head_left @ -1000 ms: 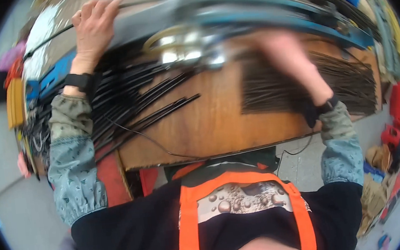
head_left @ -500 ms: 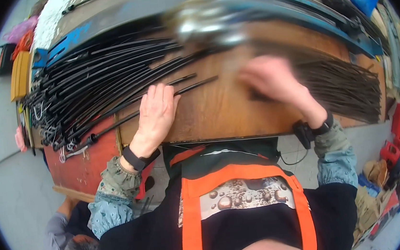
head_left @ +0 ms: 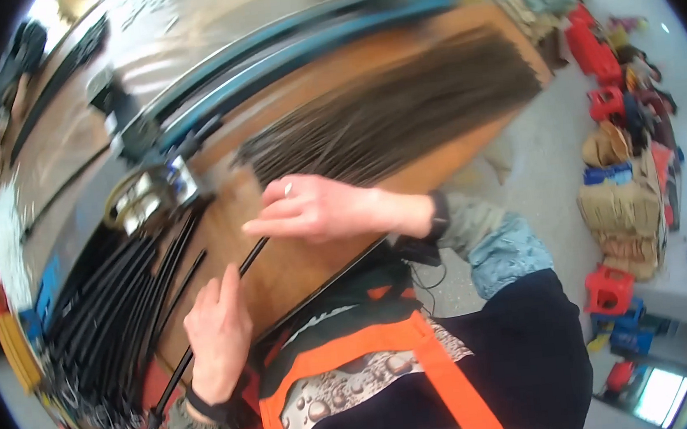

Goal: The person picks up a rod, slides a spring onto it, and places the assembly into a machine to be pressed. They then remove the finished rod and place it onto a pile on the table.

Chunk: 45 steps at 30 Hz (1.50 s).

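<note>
A thin black rod point(head_left: 254, 256) slants up over the near edge of the wooden board, its lower end reaching past my left wrist. My left hand point(head_left: 219, 330) lies closed around it, fingers together. At the rod's upper end is my right hand point(head_left: 310, 209), with curled fingers and the index finger pointing left; those fingers hide the rod's tip and whatever they hold. Many similar black rods point(head_left: 109, 311) lie fanned out to the left. Beyond my right hand spreads a blurred bundle of thin brown rods point(head_left: 400, 110).
A metal fixture with a ring point(head_left: 148, 198) stands above the black rods. From it a blue rail point(head_left: 286, 50) runs along the board's far side. Red stools point(head_left: 609, 290) and stacked cardboard point(head_left: 624, 204) are on the floor at right. The wooden board point(head_left: 283, 274) has a dark near edge.
My view has turned toward the right and is tilted. The right hand has moved in close to the left hand, at the rod's upper end. My left hand now closes around one rod.
</note>
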Motion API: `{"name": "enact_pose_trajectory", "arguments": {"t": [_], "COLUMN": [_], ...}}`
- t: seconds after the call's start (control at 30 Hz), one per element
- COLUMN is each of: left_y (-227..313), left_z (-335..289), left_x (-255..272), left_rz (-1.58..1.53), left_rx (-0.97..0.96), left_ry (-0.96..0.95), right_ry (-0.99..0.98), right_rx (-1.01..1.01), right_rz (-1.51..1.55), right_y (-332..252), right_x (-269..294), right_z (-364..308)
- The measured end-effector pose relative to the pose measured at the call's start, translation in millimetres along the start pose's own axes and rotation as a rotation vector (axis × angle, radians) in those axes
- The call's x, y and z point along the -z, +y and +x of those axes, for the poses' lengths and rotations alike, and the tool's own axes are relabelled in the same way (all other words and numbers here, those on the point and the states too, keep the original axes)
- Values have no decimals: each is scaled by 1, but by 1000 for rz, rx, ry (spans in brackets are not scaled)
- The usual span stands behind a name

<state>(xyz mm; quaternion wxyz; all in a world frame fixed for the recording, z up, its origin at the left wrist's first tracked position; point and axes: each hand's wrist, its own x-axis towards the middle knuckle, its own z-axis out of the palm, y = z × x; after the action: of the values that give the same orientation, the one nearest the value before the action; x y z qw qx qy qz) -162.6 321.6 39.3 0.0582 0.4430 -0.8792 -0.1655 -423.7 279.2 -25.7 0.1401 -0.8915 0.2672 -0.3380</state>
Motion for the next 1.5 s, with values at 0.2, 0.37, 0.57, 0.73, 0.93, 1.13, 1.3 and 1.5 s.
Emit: {"name": "enact_pose_trajectory", "arguments": {"t": [0.2, 0.37, 0.57, 0.73, 0.93, 1.13, 1.3, 1.5], "left_y": [-4, -8, 4, 9, 0, -18, -22, -36], "left_z": [71, 123, 167, 181, 166, 134, 109, 103], "left_x": [76, 80, 62, 56, 75, 89, 98, 94], "left_rz": [158, 285, 343, 243, 265, 358, 340, 395], "left_rx": [-255, -422, -547, -555, -459, -384, -371, -370], "left_ry": [161, 159, 167, 123, 222, 229, 276, 291], "right_ry": [433, 375, 484, 478, 730, 582, 612, 558], "right_rx": [-304, -294, -348, -536, -208, -327, -110, -132], "right_rz": [-321, -324, -542, -582, -72, -35, -325, -335], "right_y": [62, 49, 72, 93, 55, 44, 43, 47], "right_x": [69, 98, 110, 109, 76, 68, 56, 50], "right_z": [-43, -20, -59, -71, -9, 4, 24, 26]}}
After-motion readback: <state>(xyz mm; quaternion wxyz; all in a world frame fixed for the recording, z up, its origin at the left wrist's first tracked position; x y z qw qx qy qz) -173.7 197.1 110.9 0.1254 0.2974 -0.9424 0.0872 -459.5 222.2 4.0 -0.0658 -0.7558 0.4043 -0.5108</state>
